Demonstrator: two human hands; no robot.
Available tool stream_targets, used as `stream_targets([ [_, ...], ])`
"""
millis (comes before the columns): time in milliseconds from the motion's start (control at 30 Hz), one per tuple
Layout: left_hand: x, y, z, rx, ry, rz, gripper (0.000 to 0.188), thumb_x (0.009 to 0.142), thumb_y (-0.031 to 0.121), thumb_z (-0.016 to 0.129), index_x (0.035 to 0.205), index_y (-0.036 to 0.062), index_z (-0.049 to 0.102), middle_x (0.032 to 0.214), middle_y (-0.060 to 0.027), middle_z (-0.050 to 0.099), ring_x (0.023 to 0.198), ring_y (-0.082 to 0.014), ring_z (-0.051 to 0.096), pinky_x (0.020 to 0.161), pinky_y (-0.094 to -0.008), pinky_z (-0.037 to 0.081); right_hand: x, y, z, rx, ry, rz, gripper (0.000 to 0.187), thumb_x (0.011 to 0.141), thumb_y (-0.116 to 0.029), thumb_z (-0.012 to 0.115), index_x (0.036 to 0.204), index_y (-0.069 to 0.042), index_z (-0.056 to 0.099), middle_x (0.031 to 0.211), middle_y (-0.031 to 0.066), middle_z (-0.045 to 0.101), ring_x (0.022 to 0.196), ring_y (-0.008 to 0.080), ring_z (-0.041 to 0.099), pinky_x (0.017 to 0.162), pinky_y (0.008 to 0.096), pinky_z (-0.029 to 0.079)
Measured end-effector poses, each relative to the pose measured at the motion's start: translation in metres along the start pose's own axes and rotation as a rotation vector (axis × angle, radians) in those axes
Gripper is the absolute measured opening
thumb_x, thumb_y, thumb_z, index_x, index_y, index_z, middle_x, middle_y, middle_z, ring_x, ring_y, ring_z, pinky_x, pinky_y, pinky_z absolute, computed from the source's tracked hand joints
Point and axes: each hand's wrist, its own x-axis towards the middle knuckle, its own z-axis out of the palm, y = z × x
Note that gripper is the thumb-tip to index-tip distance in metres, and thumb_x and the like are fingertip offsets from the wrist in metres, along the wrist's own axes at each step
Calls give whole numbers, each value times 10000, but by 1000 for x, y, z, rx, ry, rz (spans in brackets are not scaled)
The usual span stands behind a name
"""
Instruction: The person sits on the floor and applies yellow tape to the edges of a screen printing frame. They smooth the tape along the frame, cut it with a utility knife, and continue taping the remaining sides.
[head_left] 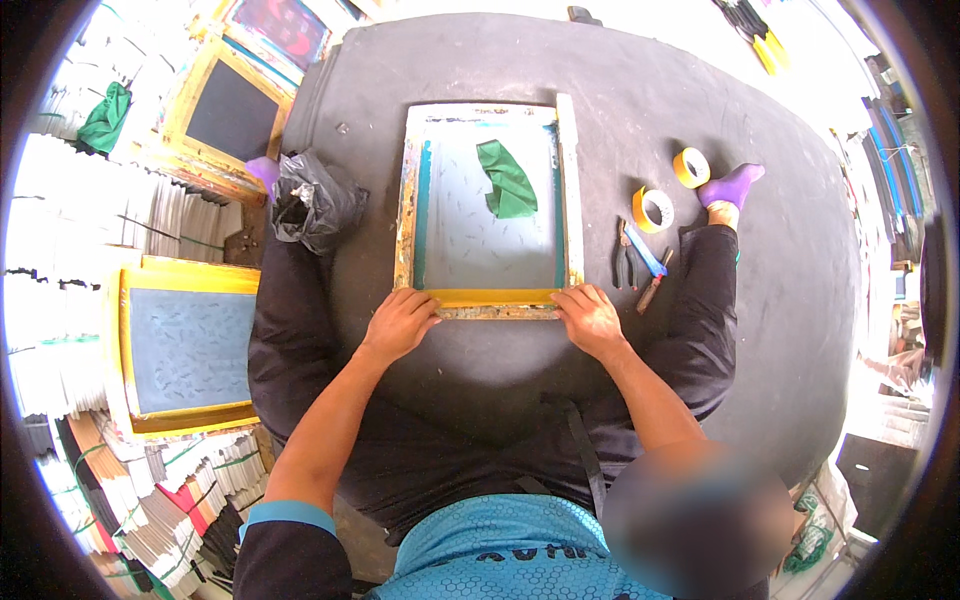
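A wooden screen-printing frame (pixel 405 220) with pale mesh lies flat on the dark surface between my legs. Across its near side runs a strip of yellow tape (pixel 495 297). My left hand (pixel 402 322) pinches the strip's left end at the near left corner. At the near right corner, my right hand (pixel 591 318) has its fingers closed on the other end. Both hands rest against the frame's edge. On the mesh, toward its upper right, lies a crumpled green cloth (pixel 508 182). Whether the strip is stuck down along its whole length is hard to tell.
Right of the frame are two yellow tape rolls (pixel 690 168), pliers (pixel 624 262), a blue-handled tool (pixel 645 250) and a small knife-like tool (pixel 655 282). A black plastic bag (pixel 318 203) sits by my left foot. More framed screens (pixel 190 350) and paper stacks stand at left.
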Motion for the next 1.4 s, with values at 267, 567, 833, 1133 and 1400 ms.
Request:
stream_targets([
  [267, -13, -20, -4, 102, -21, 48, 276, 802, 71, 718, 1078, 50, 717, 1081, -75, 676, 1042, -287, 649, 961, -413, 537, -10, 13, 14, -98, 41, -72, 238, 792, -116, 699, 1028, -116, 729, 1025, 2, 710, 1013, 224, 658, 869, 386, 562],
  [567, -28, -22, -6, 228, -14, 209, 335, 856, 168, 715, 1149, 5, 711, 1077, -82, 638, 1083, -269, 622, 1050, -410, 512, -37, -1, 12, -256, -153, -64, 431, 970, -255, 602, 1362, -76, 614, 1371, 68, 601, 1313, 265, 532, 1077, 433, 472],
  [833, -34, -1, -16, 270, -54, 90, 467, 900, 324, 741, 1229, -5, 695, 1198, -120, 629, 1264, -314, 557, 1188, -512, 392, -51, -5, 4, -396, -375, -35, 552, 1077, -398, 475, 1513, -59, 493, 1601, 122, 443, 1483, 296, 396, 1190, 516, 366],
  [1133, 27, 114, 49, 84, -93, -245, 881, 896, 524, 720, 1601, 123, 378, 1676, -148, 323, 1579, -369, 231, 1276, -544, 219, -10, -66, 15, -214, -434, 120, 848, 1041, -622, 418, 1673, -112, 175, 1747, 90, 164, 1611, 267, 160, 1310, 455, 178],
  [1400, -4, 99, 56, 189, -238, -276, 892, 925, 570, 679, 1649, 220, 291, 1711, -119, 254, 1582, -352, 229, 1271, -541, 236, -30, -56, 4, -210, -540, 214, 813, 1054, -617, 386, 1681, -154, 156, 1755, 54, 147, 1611, 215, 159, 1320, 422, 151],
])
